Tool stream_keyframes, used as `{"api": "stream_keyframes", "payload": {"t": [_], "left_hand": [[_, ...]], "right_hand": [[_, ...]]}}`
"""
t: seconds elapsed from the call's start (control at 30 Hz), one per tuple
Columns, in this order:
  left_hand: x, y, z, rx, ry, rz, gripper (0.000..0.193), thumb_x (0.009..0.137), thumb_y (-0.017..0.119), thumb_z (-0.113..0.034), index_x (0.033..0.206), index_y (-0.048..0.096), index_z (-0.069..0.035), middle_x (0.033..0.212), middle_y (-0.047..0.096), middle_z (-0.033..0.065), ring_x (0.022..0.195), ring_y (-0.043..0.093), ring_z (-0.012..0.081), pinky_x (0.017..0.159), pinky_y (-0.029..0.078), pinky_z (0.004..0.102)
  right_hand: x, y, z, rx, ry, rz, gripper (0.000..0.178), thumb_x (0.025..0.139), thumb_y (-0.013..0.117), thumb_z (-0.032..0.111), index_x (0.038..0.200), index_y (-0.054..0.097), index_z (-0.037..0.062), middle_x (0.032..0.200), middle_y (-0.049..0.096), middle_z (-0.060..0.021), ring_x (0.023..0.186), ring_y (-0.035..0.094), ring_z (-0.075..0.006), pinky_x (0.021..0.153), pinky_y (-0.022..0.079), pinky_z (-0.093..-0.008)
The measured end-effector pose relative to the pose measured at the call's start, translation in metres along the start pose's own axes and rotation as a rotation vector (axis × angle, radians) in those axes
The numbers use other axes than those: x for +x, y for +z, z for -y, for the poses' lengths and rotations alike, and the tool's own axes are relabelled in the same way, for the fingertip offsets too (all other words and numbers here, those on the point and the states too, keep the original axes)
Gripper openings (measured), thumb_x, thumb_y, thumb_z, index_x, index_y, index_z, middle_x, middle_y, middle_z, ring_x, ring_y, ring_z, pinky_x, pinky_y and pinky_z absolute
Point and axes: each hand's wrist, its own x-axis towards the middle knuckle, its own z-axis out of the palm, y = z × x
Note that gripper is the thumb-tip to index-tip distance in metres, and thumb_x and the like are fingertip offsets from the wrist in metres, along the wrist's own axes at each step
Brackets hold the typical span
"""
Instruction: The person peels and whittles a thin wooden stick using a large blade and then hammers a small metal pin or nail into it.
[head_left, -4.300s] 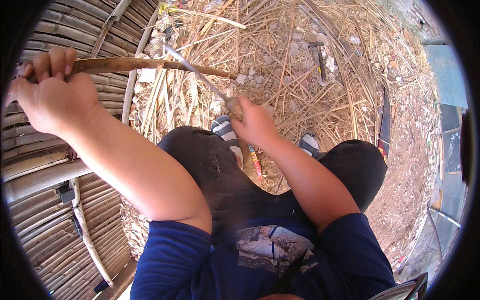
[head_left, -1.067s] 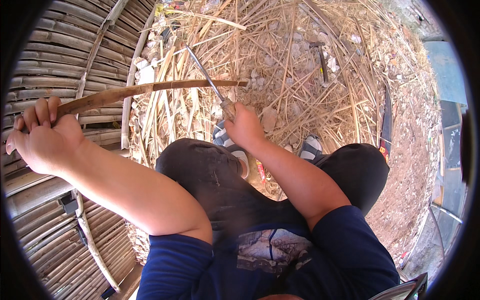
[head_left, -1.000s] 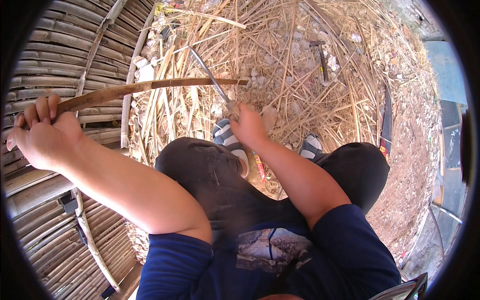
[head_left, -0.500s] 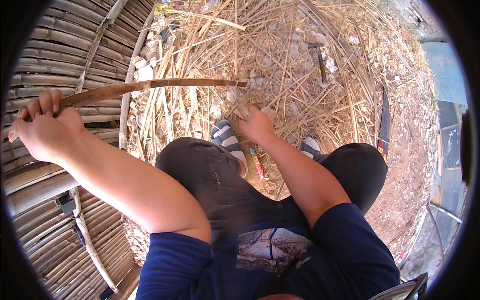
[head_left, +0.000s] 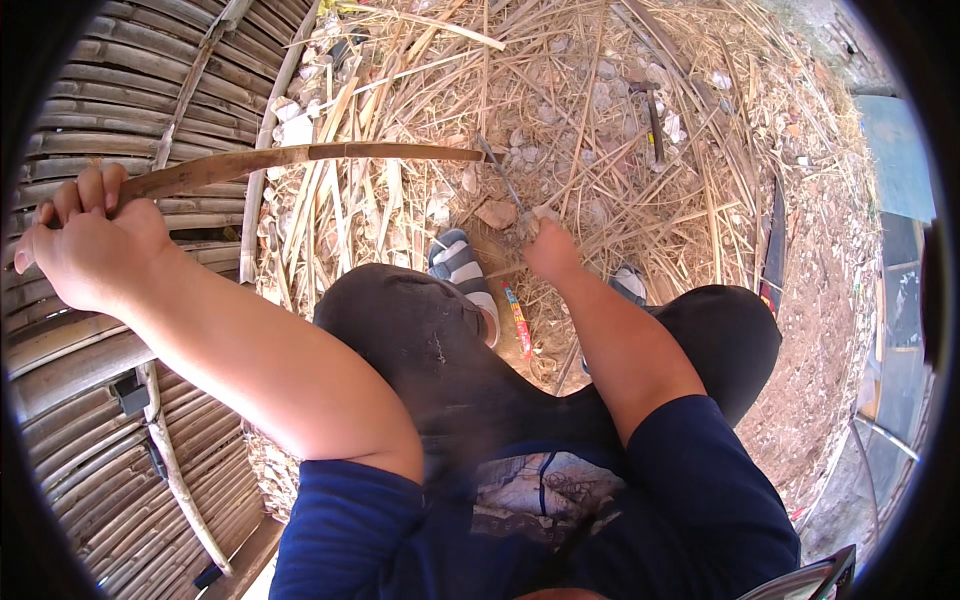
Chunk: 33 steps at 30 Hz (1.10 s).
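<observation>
My left hand (head_left: 95, 240) is closed around one end of a long, flat bamboo strip (head_left: 390, 151) at the far left. The strip reaches rightward, slightly bowed, over the littered ground. In front of my knees my right hand (head_left: 553, 252) is closed on the handle of a thin-bladed knife (head_left: 505, 180). Its narrow blade points up and to the left, the upper part by the strip's free end; whether they touch I cannot tell. Most of the knife's handle is hidden in my fingers.
Split bamboo pieces and shavings (head_left: 600, 200) cover the ground. A hammer (head_left: 654, 125) lies ahead, a long dark blade (head_left: 774, 240) to the right. Between my sandaled feet (head_left: 462, 265) is a red wrapper (head_left: 519, 320); a stone (head_left: 497, 214) lies near the knife. A bamboo-slat wall (head_left: 100, 150) stands left.
My right hand has moved to the right and slightly down, and the knife's blade now shows. The strip's free end has shifted a little up and left; my left hand stays almost in place.
</observation>
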Motion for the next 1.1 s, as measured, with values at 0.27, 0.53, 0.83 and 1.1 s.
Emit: {"api": "stream_keyframes", "payload": {"t": [0.27, 0.53, 0.83, 1.1], "left_hand": [[-0.007, 0.014, 0.002, -0.102, 0.001, 0.038, 0.008, 0.097, 0.042, -0.004, 0.091, 0.037, -0.007, 0.069, 0.027, 0.0034, 0.055, 0.027, 0.0160, 0.053, 0.026, 0.0318], [0.001, -0.002, 0.000, -0.058, 0.025, 0.017, 0.011, 0.096, 0.043, -0.004, 0.088, 0.036, -0.007, 0.068, 0.027, 0.0026, 0.055, 0.027, 0.0156, 0.053, 0.026, 0.0313], [-0.006, 0.006, -0.002, 0.035, 0.016, -0.088, 0.031, 0.105, 0.045, -0.032, 0.087, 0.039, -0.008, 0.066, 0.027, 0.0009, 0.055, 0.024, 0.0144, 0.053, 0.025, 0.0305], [-0.013, 0.012, -0.007, 0.027, 0.036, -0.066, 0.034, 0.106, 0.043, -0.034, 0.087, 0.039, -0.007, 0.067, 0.028, 0.0018, 0.056, 0.024, 0.0152, 0.055, 0.026, 0.0312]], "right_hand": [[0.010, 0.021, 0.011, 0.284, -0.108, -0.180, 0.044, 0.078, 0.069, 0.019, 0.117, 0.060, 0.0009, 0.089, 0.069, -0.0263, 0.085, 0.068, -0.0419, 0.078, 0.054, -0.0479], [-0.022, -0.039, 0.081, 0.117, -0.238, -0.021, 0.046, 0.079, 0.069, 0.019, 0.120, 0.058, 0.0027, 0.094, 0.069, -0.0259, 0.094, 0.066, -0.0426, 0.084, 0.052, -0.0497], [0.001, -0.007, -0.004, 0.109, 0.113, 0.053, 0.050, 0.078, 0.069, 0.022, 0.121, 0.061, -0.0028, 0.109, 0.068, -0.0285, 0.105, 0.066, -0.0406, 0.089, 0.052, -0.0450], [-0.013, -0.015, 0.089, 0.398, -0.150, -0.029, 0.031, 0.078, 0.068, 0.021, 0.100, 0.064, 0.0001, 0.093, 0.070, -0.0199, 0.083, 0.069, -0.0357, 0.076, 0.053, -0.0443]]}}
